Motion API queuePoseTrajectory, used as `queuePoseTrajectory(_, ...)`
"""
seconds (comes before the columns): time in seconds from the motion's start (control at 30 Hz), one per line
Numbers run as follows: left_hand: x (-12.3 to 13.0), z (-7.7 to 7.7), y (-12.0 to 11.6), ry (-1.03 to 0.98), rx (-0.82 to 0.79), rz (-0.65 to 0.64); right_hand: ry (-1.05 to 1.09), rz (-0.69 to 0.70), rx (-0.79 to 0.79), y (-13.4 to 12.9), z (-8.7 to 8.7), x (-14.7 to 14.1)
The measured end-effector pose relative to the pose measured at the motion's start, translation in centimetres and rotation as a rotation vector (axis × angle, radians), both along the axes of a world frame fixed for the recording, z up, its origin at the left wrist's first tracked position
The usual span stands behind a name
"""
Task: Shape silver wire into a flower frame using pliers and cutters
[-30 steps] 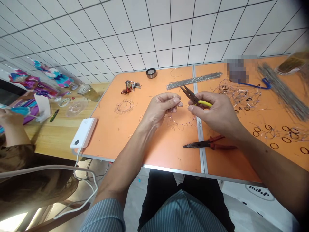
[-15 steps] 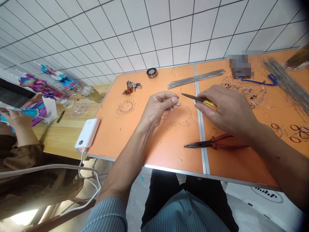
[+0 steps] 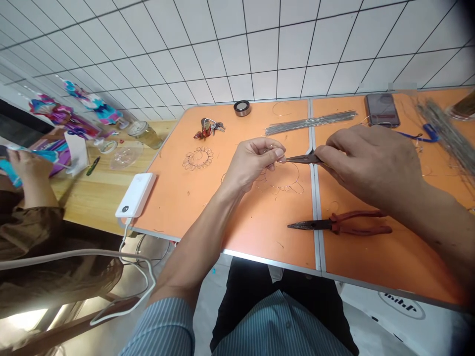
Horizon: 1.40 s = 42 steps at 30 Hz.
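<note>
My left hand (image 3: 256,160) is closed in a pinch on a thin copper-coloured wire ring with small loops (image 3: 287,187), which hangs below the fingers over the orange table. My right hand (image 3: 371,153) grips slim pliers (image 3: 302,158); their handles are mostly hidden in the palm. The pliers' dark tip meets the wire just at my left fingertips. Nearer to me on the table lie red-handled long-nose pliers (image 3: 337,223). A finished-looking looped wire ring (image 3: 198,158) rests flat to the left.
At the back are a roll of tape (image 3: 242,108), keys (image 3: 210,127), a bundle of straight wires (image 3: 311,122) and a phone (image 3: 382,110). A white power bank (image 3: 136,195) with a cable sits at the left edge. Another person's hand (image 3: 31,170) works at the wooden table.
My right hand has moved left and turned over, bringing the pliers' tip to the wire at my left fingertips. The view has shifted slightly. My left hand keeps its pinch.
</note>
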<state>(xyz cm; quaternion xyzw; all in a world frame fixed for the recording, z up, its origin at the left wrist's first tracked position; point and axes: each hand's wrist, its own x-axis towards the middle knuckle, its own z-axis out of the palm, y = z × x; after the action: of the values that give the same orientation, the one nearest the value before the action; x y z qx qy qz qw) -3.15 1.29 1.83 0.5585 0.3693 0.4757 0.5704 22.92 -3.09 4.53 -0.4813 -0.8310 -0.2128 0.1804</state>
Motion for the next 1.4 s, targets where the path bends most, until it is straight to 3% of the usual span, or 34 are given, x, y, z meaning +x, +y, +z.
queuePoseTrajectory(0.13, 0.0, 0.1, -0.1, -0.001, -0.015, 0.004, -0.22, 0.072, 0.058, 0.0, 0.3, 0.3)
queuePoseTrajectory(0.37, 0.0, 0.1, 0.0, -0.001, -0.012, 0.001, -0.143, 0.089, 0.002, 0.2, 0.3, 0.3)
queuePoseTrajectory(0.57, -0.1, 0.1, -0.1, 0.003, 0.001, -0.013, -0.272, 0.071, 0.08, 0.3, 0.2, 0.4)
queuePoseTrajectory(0.83, 0.0, 0.1, -0.3, -0.015, 0.011, -0.025, -0.094, 0.046, -0.09, -0.2, 0.8, -0.3)
queuePoseTrajectory(1.13, -0.3, 0.5, -0.9, 0.026, 0.001, -0.031, -0.069, 0.076, -0.026, 0.0, 0.5, 0.0)
queuePoseTrajectory(1.4, 0.4, 0.4, -1.2, 0.017, 0.048, 0.025, -0.098, -0.004, -0.083, -0.6, 0.1, -0.5)
